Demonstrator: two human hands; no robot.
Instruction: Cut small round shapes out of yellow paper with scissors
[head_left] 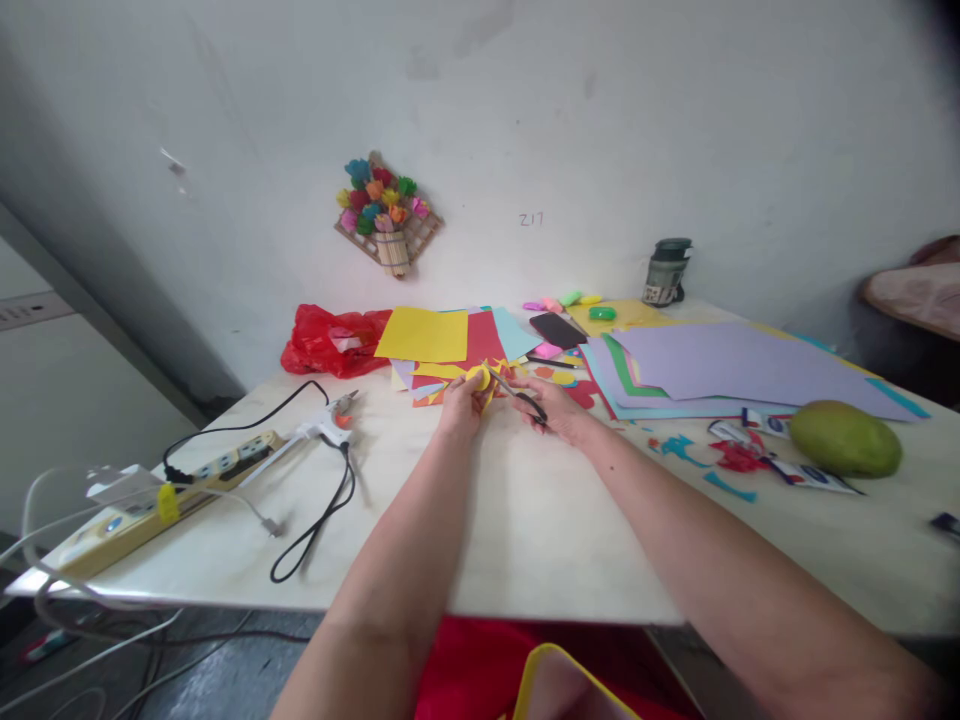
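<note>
My left hand [463,405] pinches a small piece of yellow paper [478,378], roughly round where it shows. In my right hand [553,408] is a pair of scissors [531,405] with dark handles, its blades pointing left and up to the yellow piece. Whether the blades are open or closed on the paper is too small to tell. Just behind my hands lie yellow paper scraps [436,370] and a square yellow sheet [424,335] on top of red and other coloured sheets. Red cut paper shapes [583,394] rest beyond my right hand.
At left are a glue gun [330,425] and a power strip [169,508] with cables. Large coloured sheets [705,355], a green mango [846,438], and blue scraps [729,488] lie to the right. Farther back are a phone [557,330], a red plastic bag [330,340] and a bottle [666,272].
</note>
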